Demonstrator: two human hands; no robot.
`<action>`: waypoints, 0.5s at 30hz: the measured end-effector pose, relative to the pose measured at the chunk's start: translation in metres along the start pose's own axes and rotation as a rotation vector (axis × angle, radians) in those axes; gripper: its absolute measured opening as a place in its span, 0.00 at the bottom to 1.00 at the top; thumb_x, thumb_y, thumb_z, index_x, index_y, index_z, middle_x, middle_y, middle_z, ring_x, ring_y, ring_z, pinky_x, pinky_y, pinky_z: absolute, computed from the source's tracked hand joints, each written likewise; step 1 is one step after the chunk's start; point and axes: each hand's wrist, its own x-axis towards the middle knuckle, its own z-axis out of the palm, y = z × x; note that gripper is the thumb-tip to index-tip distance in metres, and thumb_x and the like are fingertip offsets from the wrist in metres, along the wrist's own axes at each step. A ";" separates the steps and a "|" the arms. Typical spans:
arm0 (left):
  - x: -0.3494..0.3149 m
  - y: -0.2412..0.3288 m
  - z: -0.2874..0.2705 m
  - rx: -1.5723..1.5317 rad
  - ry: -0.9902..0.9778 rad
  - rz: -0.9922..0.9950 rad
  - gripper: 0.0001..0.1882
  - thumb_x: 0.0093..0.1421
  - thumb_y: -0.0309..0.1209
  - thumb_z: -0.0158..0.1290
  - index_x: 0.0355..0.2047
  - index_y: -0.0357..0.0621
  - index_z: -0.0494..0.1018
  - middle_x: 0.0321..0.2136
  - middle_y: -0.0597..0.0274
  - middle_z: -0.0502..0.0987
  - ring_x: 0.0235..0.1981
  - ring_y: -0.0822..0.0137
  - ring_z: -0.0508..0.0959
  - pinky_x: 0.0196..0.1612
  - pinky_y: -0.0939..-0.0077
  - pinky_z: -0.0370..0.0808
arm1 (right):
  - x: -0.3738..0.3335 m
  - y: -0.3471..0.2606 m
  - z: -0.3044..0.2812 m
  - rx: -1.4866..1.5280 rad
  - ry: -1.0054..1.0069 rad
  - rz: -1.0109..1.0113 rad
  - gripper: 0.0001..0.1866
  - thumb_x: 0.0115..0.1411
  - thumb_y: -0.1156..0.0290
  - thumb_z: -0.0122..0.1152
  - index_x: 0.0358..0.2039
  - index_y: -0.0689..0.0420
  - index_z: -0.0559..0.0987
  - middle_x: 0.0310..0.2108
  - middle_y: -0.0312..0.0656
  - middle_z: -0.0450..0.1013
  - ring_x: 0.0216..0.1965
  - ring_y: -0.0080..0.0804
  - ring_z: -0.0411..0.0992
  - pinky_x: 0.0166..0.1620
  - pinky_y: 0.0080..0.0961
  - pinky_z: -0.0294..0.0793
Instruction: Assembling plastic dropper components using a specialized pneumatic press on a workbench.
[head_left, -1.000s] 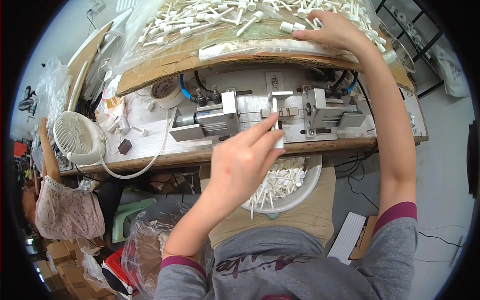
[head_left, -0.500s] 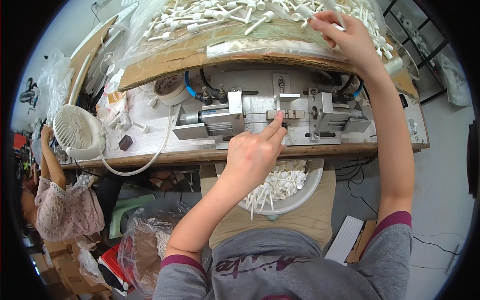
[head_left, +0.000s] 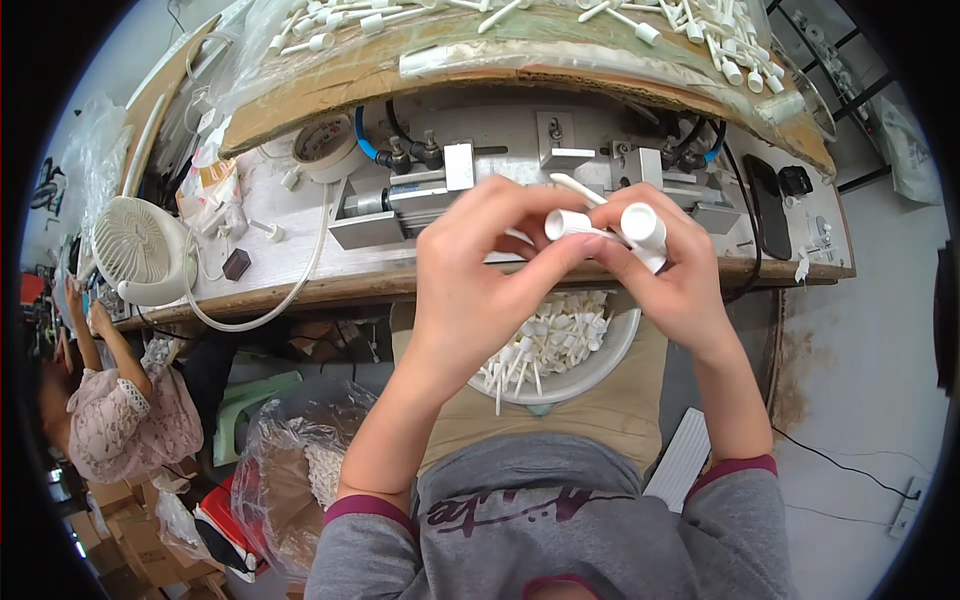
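Note:
Over the front edge of the bench my two hands meet, fingers closed around white plastic pieces, each with a round cup-shaped head and a thin stem. My left hand (head_left: 470,250) pinches one white stemmed cap (head_left: 567,224), its hollow end turned toward me. Within my right hand (head_left: 680,265) another white stemmed cap (head_left: 643,226) also shows its open end, and a further stem pokes up beside it; the fingers partly hide how many it holds. Behind the hands sits a metal fixture (head_left: 420,205) with cylinders at both sides, its middle largely covered by my fingers.
Loose white stemmed caps lie piled on a plastic-covered cardboard shelf (head_left: 330,95) above the bench. A bowl (head_left: 625,350) of similar pieces rests at my lap. Leftward are a tape roll (head_left: 325,145), a white fan (head_left: 143,250) and a co-worker (head_left: 130,420). A phone (head_left: 767,205) lies right.
My right hand has come down from the shelf pile with white stemmed caps. My left hand has lifted off the fixture's middle and met it, now gripping a cap too.

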 end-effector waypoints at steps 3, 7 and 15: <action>-0.008 0.005 -0.001 -0.290 -0.094 -0.320 0.13 0.57 0.20 0.61 0.44 0.32 0.78 0.38 0.58 0.80 0.36 0.73 0.81 0.39 0.82 0.79 | -0.008 0.005 0.004 -0.027 0.011 -0.047 0.09 0.56 0.75 0.66 0.39 0.59 0.82 0.35 0.39 0.74 0.35 0.28 0.73 0.39 0.23 0.72; -0.015 0.004 -0.009 -0.459 -0.020 -0.270 0.17 0.58 0.17 0.59 0.48 0.32 0.77 0.40 0.56 0.78 0.37 0.70 0.81 0.40 0.80 0.81 | -0.012 0.007 -0.011 0.023 0.045 0.042 0.11 0.58 0.74 0.66 0.42 0.59 0.83 0.37 0.37 0.75 0.37 0.25 0.73 0.40 0.22 0.72; -0.030 -0.026 0.019 0.437 0.063 0.181 0.18 0.54 0.20 0.61 0.47 0.35 0.76 0.38 0.56 0.74 0.35 0.62 0.81 0.36 0.71 0.79 | -0.025 0.021 -0.004 0.424 0.332 0.251 0.09 0.68 0.68 0.57 0.40 0.61 0.79 0.27 0.30 0.68 0.24 0.11 0.60 0.26 0.12 0.56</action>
